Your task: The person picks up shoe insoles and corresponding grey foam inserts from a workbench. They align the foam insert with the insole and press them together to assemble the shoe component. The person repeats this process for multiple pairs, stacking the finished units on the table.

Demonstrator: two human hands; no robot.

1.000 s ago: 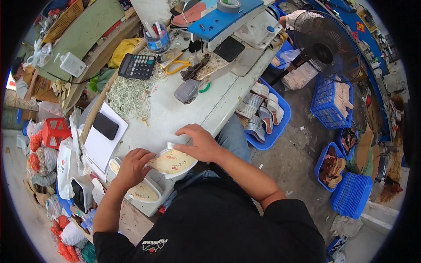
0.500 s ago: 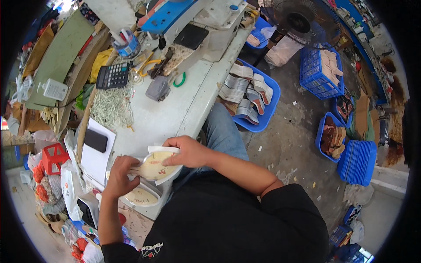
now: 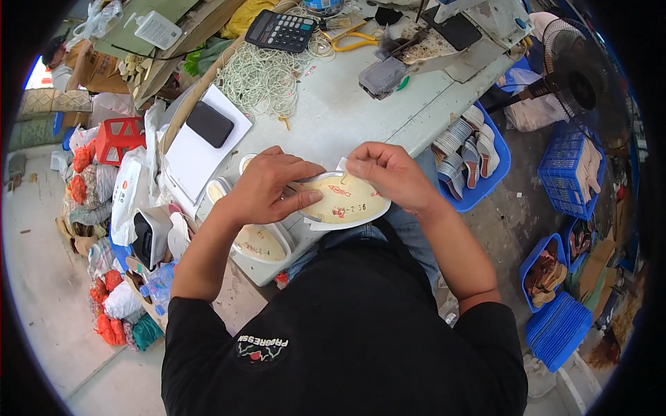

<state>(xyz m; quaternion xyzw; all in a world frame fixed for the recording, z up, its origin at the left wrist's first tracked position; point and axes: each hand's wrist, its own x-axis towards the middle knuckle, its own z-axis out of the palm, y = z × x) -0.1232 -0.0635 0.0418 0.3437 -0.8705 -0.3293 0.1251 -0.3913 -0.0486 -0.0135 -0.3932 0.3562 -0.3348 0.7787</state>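
A cream shoe-sole piece (image 3: 357,201) with a white rim and red and dark markings is held level above the table's near edge. My left hand (image 3: 267,186) grips its left end, thumb pressed on the cream face and fingers beneath. At its upper edge, my right hand (image 3: 390,173) pinches a small white flap of the rim between thumb and fingers. Similar sole pieces (image 3: 262,244) lie on the table corner below my left hand, partly hidden by that hand and forearm.
On the pale table lie a black phone (image 3: 210,125) on white paper (image 3: 182,158), tangled string (image 3: 260,82), a calculator (image 3: 281,31) and a clear plastic box (image 3: 381,76). Right of the table, a blue basin (image 3: 501,166) holds shoe parts near a fan (image 3: 581,83). A red stool (image 3: 119,141) stands left.
The view has shifted, so the table appears farther right and higher. My right hand has moved from the sole's face to the rim flap. My left hand now holds the sole with its thumb on top.
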